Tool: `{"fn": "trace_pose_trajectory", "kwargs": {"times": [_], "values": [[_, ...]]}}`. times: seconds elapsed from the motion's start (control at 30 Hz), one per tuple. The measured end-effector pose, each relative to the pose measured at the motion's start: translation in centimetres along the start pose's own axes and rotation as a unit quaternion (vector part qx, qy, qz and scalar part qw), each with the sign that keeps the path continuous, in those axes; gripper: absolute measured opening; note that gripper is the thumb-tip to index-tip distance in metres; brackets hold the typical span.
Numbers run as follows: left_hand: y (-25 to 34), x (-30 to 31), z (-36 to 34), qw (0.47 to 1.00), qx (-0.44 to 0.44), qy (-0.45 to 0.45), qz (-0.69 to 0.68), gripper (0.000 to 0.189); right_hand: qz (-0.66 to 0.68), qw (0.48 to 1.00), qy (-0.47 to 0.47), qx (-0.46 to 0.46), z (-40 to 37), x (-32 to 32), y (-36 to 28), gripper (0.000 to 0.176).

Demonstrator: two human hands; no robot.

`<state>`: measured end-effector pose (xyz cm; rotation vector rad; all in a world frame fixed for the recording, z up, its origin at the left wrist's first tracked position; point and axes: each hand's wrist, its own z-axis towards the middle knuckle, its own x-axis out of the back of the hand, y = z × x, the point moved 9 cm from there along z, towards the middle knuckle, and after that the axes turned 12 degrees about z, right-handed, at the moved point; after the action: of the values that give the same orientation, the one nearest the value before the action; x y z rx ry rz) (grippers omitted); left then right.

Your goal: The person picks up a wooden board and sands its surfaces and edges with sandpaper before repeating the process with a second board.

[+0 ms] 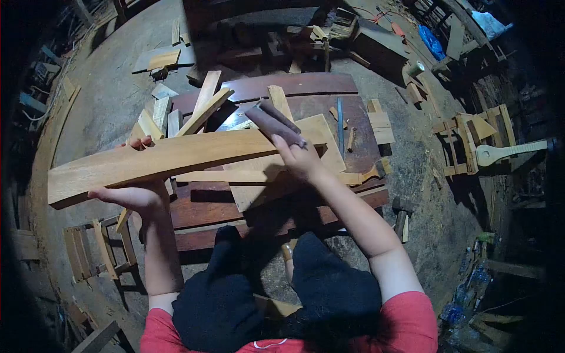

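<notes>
A long, thick wooden board (170, 156) lies slantwise across my view, raised over a low reddish-brown work table (365, 147). My left hand (132, 197) grips the board near its left end, thumb along the lower edge and fingertips curled over the far edge. In my right hand (299, 159) is a folded sheet of brown sandpaper (272, 122), pinched at its near corner and resting at the board's right end. Beneath them a thin flat wooden panel (321, 138) and several wood offcuts lie on the table.
A paintbrush (376, 170) sits at the table's right edge, with a hammer (404, 212) on the floor beside it. Small wooden frames (100, 250) stand at left, and a pale guitar-shaped piece (512, 152) at right. A dark box (382, 47) stands beyond the table.
</notes>
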<state>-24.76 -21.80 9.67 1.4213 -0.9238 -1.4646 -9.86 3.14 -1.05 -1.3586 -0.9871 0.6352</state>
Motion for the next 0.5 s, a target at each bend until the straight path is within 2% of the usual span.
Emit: {"fn": "trace_pose_trajectory", "kwargs": {"times": [0.07,0.1,0.17,0.2,0.27,0.3,0.33,0.37,0.43,0.5], "values": [[-0.1,0.3,0.0,1.0,0.01,0.01,0.011,0.085,0.005,0.993,0.092,0.068,-0.3,3.0,0.4,0.036],[-0.1,0.3,0.2,1.0,0.009,0.011,0.008,0.085,-0.021,0.982,0.075,0.173,-0.8,4.3,-1.8,0.036],[-0.6,0.1,0.5,0.999,0.029,-0.008,-0.012,0.086,-0.167,0.979,0.118,0.025,-1.4,8.2,1.8,0.034],[-0.7,0.1,0.5,0.999,0.031,-0.009,-0.014,0.086,-0.169,0.978,0.12,0.025,-1.3,8.8,3.2,0.034],[-0.3,-0.1,0.4,1.0,0.007,-0.016,-0.01,0.085,-0.248,0.956,0.136,-0.078,-0.9,9.6,5.4,0.033],[-0.2,-0.2,0.3,1.0,0.008,-0.013,-0.01,0.085,-0.209,0.968,0.139,-0.01,-0.8,8.8,4.9,0.033],[-0.3,-0.1,0.1,1.0,0.028,0.011,-0.008,0.084,-0.167,0.974,0.138,0.058,-1.0,6.6,1.2,0.032],[-0.6,0.2,-0.1,0.998,0.047,0.037,-0.005,0.082,-0.167,0.975,0.132,0.059,-1.3,4.8,-1.4,0.032],[-0.9,0.6,0.2,0.998,0.052,0.038,0.01,0.082,-0.03,0.99,0.022,0.135,-2.5,0.4,-6.4,0.031],[-1.0,0.4,0.3,0.998,0.055,0.027,0.016,0.082,-0.021,0.992,0.038,0.119,-2.4,1.1,-2.0,0.031]]}}
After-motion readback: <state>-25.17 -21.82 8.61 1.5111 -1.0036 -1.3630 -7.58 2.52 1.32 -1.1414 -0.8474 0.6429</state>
